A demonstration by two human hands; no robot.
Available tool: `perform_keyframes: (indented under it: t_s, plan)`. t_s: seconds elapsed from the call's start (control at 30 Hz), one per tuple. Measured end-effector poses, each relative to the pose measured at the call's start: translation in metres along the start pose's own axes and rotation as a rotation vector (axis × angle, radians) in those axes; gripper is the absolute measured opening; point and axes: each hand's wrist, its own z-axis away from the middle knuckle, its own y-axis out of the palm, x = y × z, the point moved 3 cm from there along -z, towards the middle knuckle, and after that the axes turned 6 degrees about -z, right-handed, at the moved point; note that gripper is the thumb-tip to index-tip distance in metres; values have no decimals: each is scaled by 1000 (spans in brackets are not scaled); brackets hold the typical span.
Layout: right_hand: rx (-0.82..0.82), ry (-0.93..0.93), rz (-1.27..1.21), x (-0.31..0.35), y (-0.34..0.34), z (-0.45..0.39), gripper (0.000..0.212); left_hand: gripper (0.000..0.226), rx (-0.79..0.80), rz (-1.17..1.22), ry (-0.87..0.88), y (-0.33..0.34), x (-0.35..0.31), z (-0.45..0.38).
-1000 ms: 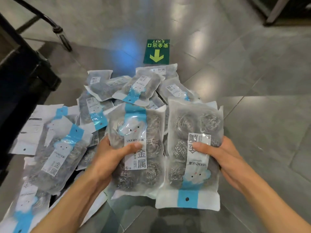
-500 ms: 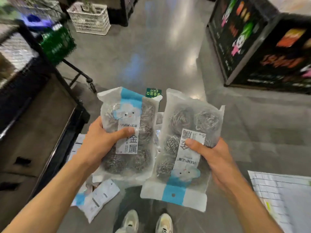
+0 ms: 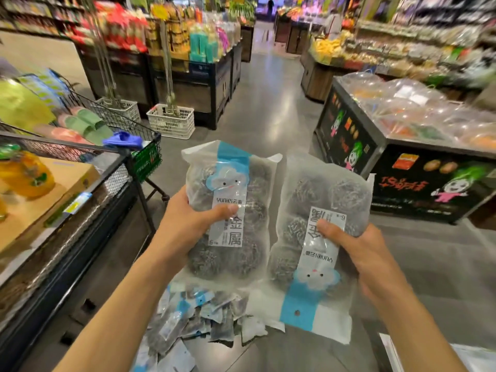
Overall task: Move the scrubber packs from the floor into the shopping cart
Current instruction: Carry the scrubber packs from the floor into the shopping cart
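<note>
Head view: the left hand grips one scrubber pack upright, thumb across its label; the right hand grips a second pack upside down, beside it. More packs lie heaped on the floor below. The shopping cart stands left, behind a black display stand.

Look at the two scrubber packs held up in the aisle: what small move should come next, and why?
Probably swing both packs left toward the shopping cart. The left hand grips one scrubber pack and the right hand grips another, both lifted above the pile on the floor. The cart's wire basket stands ahead on the left, apart from the packs, so nothing can be dropped in yet.
</note>
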Motion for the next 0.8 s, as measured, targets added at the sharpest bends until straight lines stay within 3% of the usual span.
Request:
perform_keyframes:
  t_s: [0.2,0.3,0.4,0.7,0.8]
  plan:
    - [-9,-32,6,17,5,19,24,45,-6,28,24,-14,-19,25]
    - [52,-49,13,21,10,31,33,43,-56,53,17,-19,-20,47]
    - [139,-50,41,22,15,44,41,42,-129,66,12,-25,-20,80]
    - [503,1,129,7,33,99,19,51,-468,23,-30,-41,-11,238]
    - [649,57,168,-10,48,133,24,53,-607,34,-57,-47,-3,312]
